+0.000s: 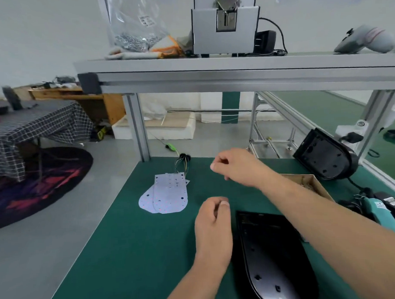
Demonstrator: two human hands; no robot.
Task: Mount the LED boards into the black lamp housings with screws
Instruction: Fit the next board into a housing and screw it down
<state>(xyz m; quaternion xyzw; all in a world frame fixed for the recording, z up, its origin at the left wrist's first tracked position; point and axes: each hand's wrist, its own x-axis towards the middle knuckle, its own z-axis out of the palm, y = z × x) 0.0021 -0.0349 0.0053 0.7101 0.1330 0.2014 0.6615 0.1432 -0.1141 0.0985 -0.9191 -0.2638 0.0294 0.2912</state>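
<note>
White LED boards (166,195) just left of the curled right hand (235,166) and left hand (214,229), contents impossible to tell: lift one by its edges, seat flat in the black lamp housing (274,258) beside them.

Two LED boards (169,195) lie overlapped on the left of the surface (128,241). To their right, a lamp housing (274,258) lies at the front; a second housing (324,155) stands at right rear, behind a cardboard box (309,182).

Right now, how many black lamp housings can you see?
2. The near housing lies flat on the green mat, closest to the camera; the far housing stands tilted at the mat's right edge. More could be hidden.
</note>
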